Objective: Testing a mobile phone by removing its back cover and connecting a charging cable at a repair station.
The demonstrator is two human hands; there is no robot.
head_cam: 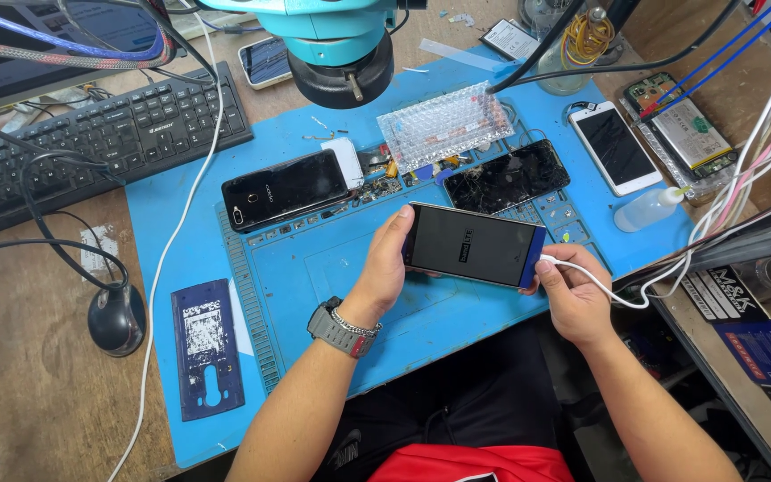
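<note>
Head view: the left hand [384, 268] grips the left end of a dark-screened smartphone [473, 245], held level above the blue work mat [314, 277]. The right hand [573, 299] pinches a white cable [622, 299] at its plug, which meets the phone's right end. A black phone [283, 189] and a cracked phone [506, 175] lie on the mat beyond; a keyboard [91, 143] sits on the surface at left.

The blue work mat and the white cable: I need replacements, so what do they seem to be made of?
The blue work mat looks like matte silicone or rubber: moulded ribs and shallow trays. The white cable, plugged into the phone in both hands, looks like smooth flexible plastic; it bends softly.
</note>
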